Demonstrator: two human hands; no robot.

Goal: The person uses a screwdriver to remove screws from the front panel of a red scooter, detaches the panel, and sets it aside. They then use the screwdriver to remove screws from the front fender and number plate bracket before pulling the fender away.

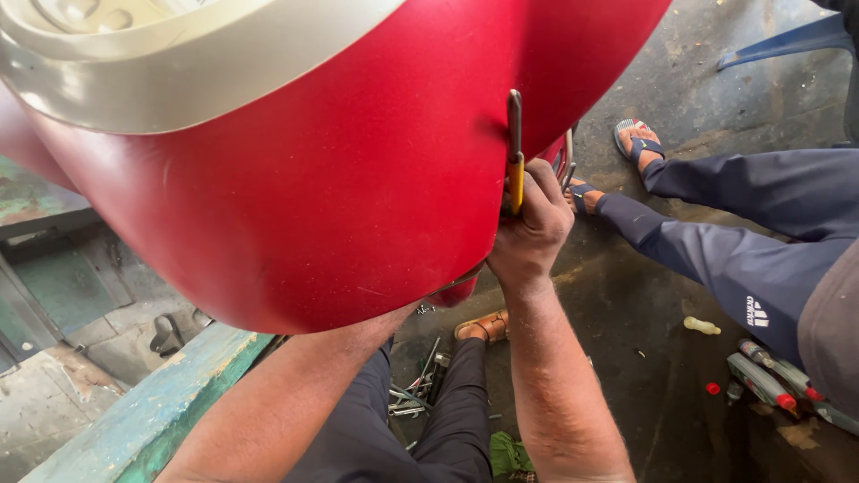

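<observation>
While the left hand hides behind the red panel [340,179], the right hand [530,224] grips a yellow-handled tool [515,170].

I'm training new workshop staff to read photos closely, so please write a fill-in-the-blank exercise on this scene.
1. The right hand grips a metal tool with a ____ handle.
2. The tool presses against a glossy ____ curved body panel.
3. The left hand is ____ behind that panel.

Missing words: yellow; red; hidden

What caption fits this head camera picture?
Right hand holds a yellow-handled tool against a red body panel.
</observation>
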